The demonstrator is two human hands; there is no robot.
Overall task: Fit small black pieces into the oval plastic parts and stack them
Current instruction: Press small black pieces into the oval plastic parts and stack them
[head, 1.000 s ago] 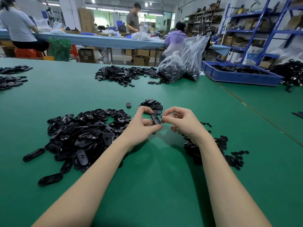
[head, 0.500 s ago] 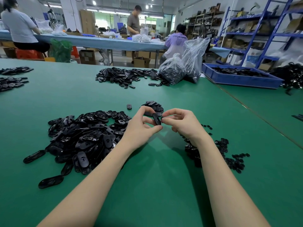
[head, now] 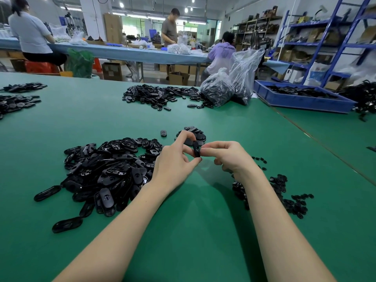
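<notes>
My left hand (head: 175,161) pinches a black oval plastic part (head: 196,149) on edge between thumb and fingers, above the green table. The fingertips of my right hand (head: 225,157) press against that same part from the right, fingers curled. Whether a small piece sits under them is hidden. A big heap of loose oval parts (head: 105,171) lies left of my hands. Small black pieces (head: 284,194) are scattered to the right, partly behind my right forearm. A small stack of oval parts (head: 193,132) sits just beyond my hands, with a single oval part (head: 163,133) beside it.
Further back on the green table (head: 183,231) lie another spread of black parts (head: 158,95), clear bags of parts (head: 227,88) and a blue tray (head: 301,98). More black parts (head: 18,98) lie at far left. People work at a blue bench behind.
Both hands have stayed together on the oval part, shifting slightly away from me toward the small stack. The part now stands more upright between the fingertips.
</notes>
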